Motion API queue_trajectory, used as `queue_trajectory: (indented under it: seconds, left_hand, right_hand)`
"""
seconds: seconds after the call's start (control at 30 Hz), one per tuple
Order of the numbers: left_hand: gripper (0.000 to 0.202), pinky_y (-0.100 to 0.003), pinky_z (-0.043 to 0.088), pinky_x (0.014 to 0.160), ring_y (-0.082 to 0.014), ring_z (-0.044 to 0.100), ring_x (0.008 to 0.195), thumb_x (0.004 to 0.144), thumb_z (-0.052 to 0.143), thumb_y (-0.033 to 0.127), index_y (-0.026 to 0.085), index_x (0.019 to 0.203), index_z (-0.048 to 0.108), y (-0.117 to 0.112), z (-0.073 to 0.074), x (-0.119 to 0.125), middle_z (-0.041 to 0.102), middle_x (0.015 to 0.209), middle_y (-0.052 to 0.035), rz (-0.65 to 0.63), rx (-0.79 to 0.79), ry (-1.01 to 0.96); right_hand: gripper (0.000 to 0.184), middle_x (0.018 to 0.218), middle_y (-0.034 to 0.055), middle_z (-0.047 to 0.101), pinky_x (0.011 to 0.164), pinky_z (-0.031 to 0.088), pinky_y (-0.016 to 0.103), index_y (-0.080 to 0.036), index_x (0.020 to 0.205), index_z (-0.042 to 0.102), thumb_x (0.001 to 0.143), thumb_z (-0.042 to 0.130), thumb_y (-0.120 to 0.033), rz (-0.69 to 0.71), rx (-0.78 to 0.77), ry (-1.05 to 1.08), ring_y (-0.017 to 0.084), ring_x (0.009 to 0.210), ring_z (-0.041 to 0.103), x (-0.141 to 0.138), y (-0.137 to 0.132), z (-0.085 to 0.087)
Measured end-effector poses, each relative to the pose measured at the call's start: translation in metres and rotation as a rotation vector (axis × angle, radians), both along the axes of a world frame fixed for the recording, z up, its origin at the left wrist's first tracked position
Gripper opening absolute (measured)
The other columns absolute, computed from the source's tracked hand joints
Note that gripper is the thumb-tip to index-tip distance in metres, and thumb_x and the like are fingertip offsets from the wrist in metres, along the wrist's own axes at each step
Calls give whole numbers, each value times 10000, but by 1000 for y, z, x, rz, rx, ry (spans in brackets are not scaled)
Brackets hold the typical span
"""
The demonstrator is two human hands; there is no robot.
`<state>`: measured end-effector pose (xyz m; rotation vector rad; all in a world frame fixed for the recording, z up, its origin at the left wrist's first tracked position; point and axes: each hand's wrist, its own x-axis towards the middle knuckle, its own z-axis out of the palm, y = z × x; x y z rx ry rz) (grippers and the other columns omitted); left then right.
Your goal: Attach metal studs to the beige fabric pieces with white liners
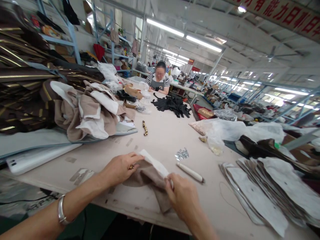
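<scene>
A brown cloth piece with a white backing (pixel 142 176) hangs between my two hands over the near edge of the table. My left hand (pixel 122 168) pinches its far left corner, and a small gold item, perhaps a ring, shows at the fingers. At the other end, my right hand (pixel 181 191) is closed on the white edge with the thumb pressed against it. Just beyond the right hand lie a white pen-like tool (pixel 190 172) and a small heap of silvery metal bits (pixel 182 154). Farther off is a short row of gold-coloured pieces (pixel 145 128).
Crumpled brown and white cloth pieces (pixel 87 110) are heaped at the left. Flat pieces lie stacked (pixel 270 190) at the right, near clear plastic bags (pixel 222 130). Black strips (pixel 172 105) cover the table's far part, where another person (pixel 160 80) sits.
</scene>
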<state>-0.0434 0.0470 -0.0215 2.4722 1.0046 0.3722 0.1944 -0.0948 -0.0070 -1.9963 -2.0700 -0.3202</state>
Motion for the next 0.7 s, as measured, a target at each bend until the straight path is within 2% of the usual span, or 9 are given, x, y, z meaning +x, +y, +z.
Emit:
queue_trajectory:
  seconds: [0.07,0.17,0.23,0.3,0.37,0.5,0.57,0.67,0.7]
  left_hand:
    - [362,-370,545,970,-261,709,1115,988,545,208,276,1309,697,9,2,4,708,1300,-38,-27,13,57]
    - [302,-352,545,920,-255,721,1074,1005,536,220,283,1218,740,22,4,10,736,1231,-27,-100,35,116]
    - [295,-335,534,922,-250,719,1085,1005,543,209,270,1213,742,30,5,15,739,1240,-26,-148,25,126]
    - [313,-312,522,923,-243,715,1102,979,582,180,253,1245,730,37,6,21,741,1250,-30,-190,-14,133]
    - [358,-289,513,907,-235,716,1088,942,628,150,237,1277,717,45,7,26,752,1223,-38,-224,-51,150]
    - [339,-266,496,853,-214,721,1007,921,638,125,221,1231,736,54,6,35,773,1144,-46,-258,-76,167]
    - [275,-254,486,839,-200,717,989,926,625,115,214,1144,759,56,6,37,779,1107,-40,-280,-91,169]
    - [211,-253,467,815,-191,708,950,938,602,110,212,1008,774,55,9,36,768,1050,-36,-309,-78,182]
    - [213,-257,459,802,-190,703,935,947,588,113,216,981,771,54,12,35,758,1039,-35,-307,-57,181]
  right_hand:
    - [147,707,28,727,588,295,304,-214,949,688,986,557,-270,-81,-19,40,208,622,685,21,14,18]
    - [300,730,35,730,592,305,291,-196,1223,676,975,566,-323,-264,34,148,218,635,676,43,26,34]
    - [302,637,3,664,590,321,281,-197,1159,715,972,557,-374,-296,-2,311,198,587,632,45,25,34]
    - [287,564,-20,597,585,331,271,-207,998,765,957,571,-414,-244,-150,490,175,552,590,40,17,27]
    - [266,578,-16,608,588,330,266,-209,969,791,929,612,-401,-210,-315,595,167,565,583,31,7,17]
    - [293,652,2,664,625,336,269,-200,1119,789,878,700,-341,-275,-452,621,172,616,589,21,-5,1]
    - [241,661,4,670,631,328,270,-200,1050,798,843,737,-306,-307,-487,614,171,628,582,20,-5,-2]
    - [75,647,-1,662,623,310,266,-199,840,783,829,728,-248,-326,-515,632,162,639,573,19,-2,-1]
    - [80,637,-5,655,617,307,263,-196,782,765,832,717,-236,-322,-514,645,156,636,569,20,-2,0]
